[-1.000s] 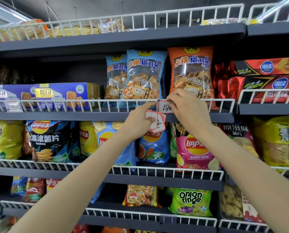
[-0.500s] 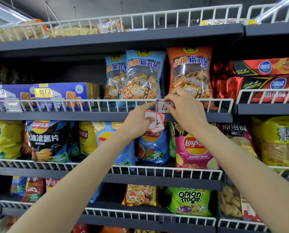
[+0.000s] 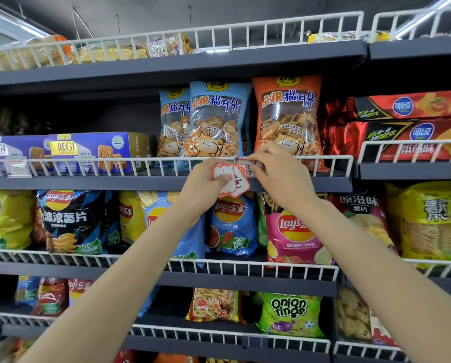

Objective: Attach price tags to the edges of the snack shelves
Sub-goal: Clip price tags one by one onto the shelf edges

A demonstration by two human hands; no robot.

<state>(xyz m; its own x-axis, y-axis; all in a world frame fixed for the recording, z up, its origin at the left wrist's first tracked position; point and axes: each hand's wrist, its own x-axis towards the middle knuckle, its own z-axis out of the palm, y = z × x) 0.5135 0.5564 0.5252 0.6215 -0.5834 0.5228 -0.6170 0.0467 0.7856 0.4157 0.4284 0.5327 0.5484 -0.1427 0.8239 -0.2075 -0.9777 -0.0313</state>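
Observation:
My left hand holds a small stack of red-bordered white price tags in front of the dark shelf edge. My right hand pinches one price tag against the white wire rail of the second shelf, just below the blue cat-ear snack bags and the orange bag. My fingers cover part of that tag. Another clear tag holder hangs on the same rail at far left.
Purple biscuit boxes sit left on this shelf, red chip boxes on the right. Lay's bags fill the shelf below, an onion rings bag lower down. Every shelf has a white wire rail along its front.
My left hand with the tag stack rose and moved closer to my right hand. The right hand stays on the tag at the rail, shifted a little left.

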